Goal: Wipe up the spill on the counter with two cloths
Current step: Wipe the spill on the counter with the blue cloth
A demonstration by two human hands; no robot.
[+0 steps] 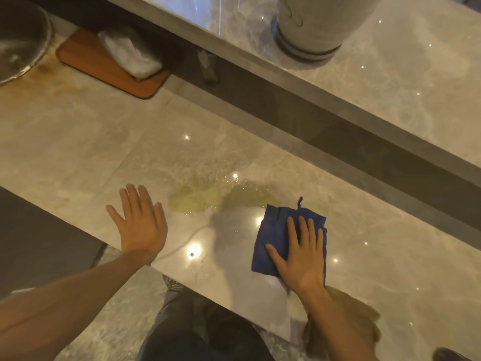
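A yellowish spill (205,199) spreads over the glossy marble counter (91,142), between my two hands. My right hand (302,256) lies flat, fingers apart, pressing a folded blue cloth (276,230) onto the counter just right of the puddle. A brown cloth (348,319) lies under my right forearm at the counter's front edge. My left hand (140,220) is flat and empty on the counter, left of the spill.
A wooden board (86,58) with a crumpled white cloth (130,53) sits at the back left, beside a round metal bowl (20,40). A raised ledge (390,82) at the back right carries a large white vessel (312,27). Brown stains mark the far-left counter.
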